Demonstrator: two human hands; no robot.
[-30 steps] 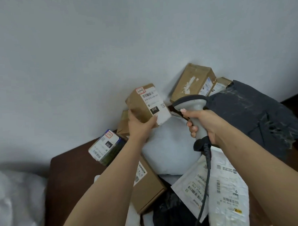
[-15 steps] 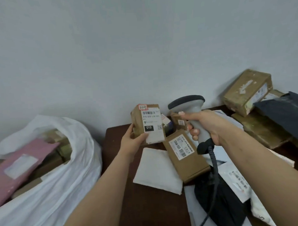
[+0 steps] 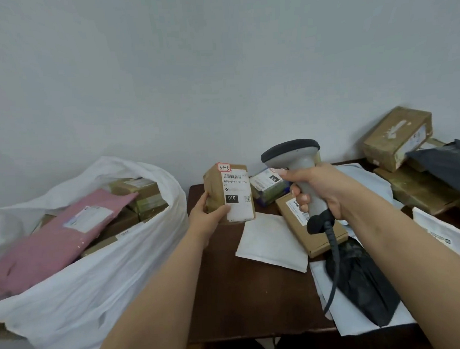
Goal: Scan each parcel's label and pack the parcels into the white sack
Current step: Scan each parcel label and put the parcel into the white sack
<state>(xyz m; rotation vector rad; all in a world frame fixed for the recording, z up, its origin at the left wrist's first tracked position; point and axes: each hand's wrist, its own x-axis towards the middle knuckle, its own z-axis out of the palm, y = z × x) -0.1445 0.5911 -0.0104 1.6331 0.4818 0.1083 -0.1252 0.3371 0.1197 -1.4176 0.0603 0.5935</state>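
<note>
Swung left from the parcel pile toward the white sack [image 3: 101,272], now fully in view beside the table [image 3: 255,300]; small brown box [image 3: 228,194] in left hand [image 3: 205,217] lowered and turned upright, label facing camera; scanner [image 3: 297,171] in right hand [image 3: 322,191] beside it

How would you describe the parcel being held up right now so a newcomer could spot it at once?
Start at the dark brown table right of the white sack. Above its far left corner, the left hand holds a small brown box upright beside the scanner in the right hand. Unlike the parcels lying flat, it carries a red-edged handwritten tag above a white label marked 010.
</note>
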